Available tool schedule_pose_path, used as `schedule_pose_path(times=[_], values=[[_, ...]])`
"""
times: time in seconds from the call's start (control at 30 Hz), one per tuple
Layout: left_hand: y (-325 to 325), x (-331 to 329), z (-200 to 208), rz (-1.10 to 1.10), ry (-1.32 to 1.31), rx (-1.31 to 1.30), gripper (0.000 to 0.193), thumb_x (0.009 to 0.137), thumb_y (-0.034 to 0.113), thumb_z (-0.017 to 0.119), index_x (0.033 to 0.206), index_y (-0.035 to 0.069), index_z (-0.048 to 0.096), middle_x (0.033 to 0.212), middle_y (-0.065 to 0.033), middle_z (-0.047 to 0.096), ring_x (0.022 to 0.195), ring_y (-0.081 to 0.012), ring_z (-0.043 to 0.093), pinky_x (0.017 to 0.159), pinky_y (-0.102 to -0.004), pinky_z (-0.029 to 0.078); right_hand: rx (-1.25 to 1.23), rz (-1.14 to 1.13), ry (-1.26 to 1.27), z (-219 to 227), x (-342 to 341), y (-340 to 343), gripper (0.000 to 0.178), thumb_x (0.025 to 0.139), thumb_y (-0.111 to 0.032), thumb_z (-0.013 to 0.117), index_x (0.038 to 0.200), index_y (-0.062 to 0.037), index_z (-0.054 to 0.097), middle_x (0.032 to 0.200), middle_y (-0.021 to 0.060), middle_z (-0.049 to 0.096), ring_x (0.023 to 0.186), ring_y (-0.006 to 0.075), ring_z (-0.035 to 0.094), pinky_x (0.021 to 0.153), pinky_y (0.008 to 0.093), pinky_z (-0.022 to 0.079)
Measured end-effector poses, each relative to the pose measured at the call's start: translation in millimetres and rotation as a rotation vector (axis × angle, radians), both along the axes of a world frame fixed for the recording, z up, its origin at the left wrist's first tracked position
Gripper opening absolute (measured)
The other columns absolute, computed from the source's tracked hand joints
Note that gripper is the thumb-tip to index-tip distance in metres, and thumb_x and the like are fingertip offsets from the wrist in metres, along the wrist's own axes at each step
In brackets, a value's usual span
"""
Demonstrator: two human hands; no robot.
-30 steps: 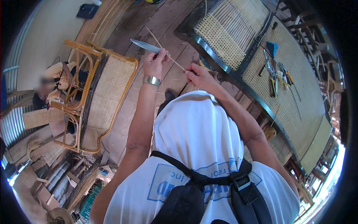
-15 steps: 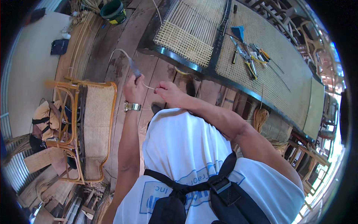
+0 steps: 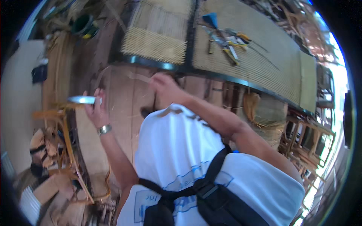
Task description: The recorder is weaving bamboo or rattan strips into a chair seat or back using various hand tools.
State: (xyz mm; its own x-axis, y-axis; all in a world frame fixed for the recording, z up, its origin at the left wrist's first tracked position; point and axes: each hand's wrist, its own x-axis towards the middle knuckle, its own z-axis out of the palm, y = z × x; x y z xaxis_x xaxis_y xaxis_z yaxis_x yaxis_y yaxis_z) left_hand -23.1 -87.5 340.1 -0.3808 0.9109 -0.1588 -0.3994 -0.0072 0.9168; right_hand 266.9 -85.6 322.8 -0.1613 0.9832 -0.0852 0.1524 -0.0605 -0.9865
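My left hand (image 3: 96, 110), with a metal watch on its wrist, grips a knife (image 3: 81, 100) whose silver blade points left. My right hand (image 3: 163, 86) is raised in front of my chest and pinches a thin strip of cane (image 3: 124, 74) that curves away to the left toward the knife. Both hands hang over the plank floor (image 3: 126, 109), above my white shirt. The picture is blurred, so the strip's far end is hard to follow.
A woven cane panel (image 3: 158, 34) and a long mat-covered table (image 3: 271, 64) with pliers and other hand tools (image 3: 226, 41) lie ahead. A rattan chair frame (image 3: 64, 143) stands at the left, a green bucket (image 3: 81, 24) at the top left, stacked chair frames (image 3: 309, 143) at the right.
My left hand with the knife has swung out to the left, away from my right hand. The cane strip now stretches between them. My head has turned, shifting the view toward the table.
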Motion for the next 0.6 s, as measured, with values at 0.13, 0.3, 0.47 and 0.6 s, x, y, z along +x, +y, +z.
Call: schedule_pose_path(times=[0.13,0.3,0.47,0.6], values=[[11,34,-7,-0.201,0.001,-0.087,0.031,0.09,0.001,0.059,0.121,0.003,0.057,0.11,-0.011,0.069,0.081,-0.0141,0.064,0.072,-0.0263,0.051,-0.203,-0.074,0.085,35,16,23,0.022,0.102,-0.023,0.056,0.102,-0.0023,0.064,0.084,-0.0041,0.056,0.077,0.0046,0.046,0.068,0.0224,0.041],[40,134,33,-0.319,-0.258,-0.425,0.017,0.094,0.02,0.069,0.106,0.008,0.066,0.093,0.0003,0.07,0.053,-0.002,0.046,0.044,-0.0206,0.033,-0.101,-0.068,0.077,24,27,42,0.017,0.1,-0.018,0.056,0.101,-0.0018,0.061,0.075,-0.0001,0.054,0.069,0.009,0.048,0.06,0.028,0.042],[67,168,9,-0.302,-0.268,-0.396,0.012,0.092,0.02,0.073,0.097,0.011,0.068,0.087,-0.0004,0.071,0.053,-0.0019,0.047,0.044,-0.0193,0.033,0.048,-0.014,-0.076,13,29,53,0.015,0.098,-0.013,0.06,0.104,0.0006,0.06,0.086,0.0092,0.065,0.083,0.0154,0.059,0.076,0.0299,0.049],[63,150,17,-0.256,-0.323,-0.404,0.008,0.096,0.018,0.068,0.099,0.012,0.065,0.083,0.0006,0.067,0.059,-0.0032,0.05,0.047,-0.0189,0.036,0.079,0.176,-0.177,24,74,64,0.025,0.093,-0.021,0.065,0.11,-0.0021,0.063,0.104,0.0183,0.067,0.098,0.0326,0.064,0.084,0.0404,0.051]])
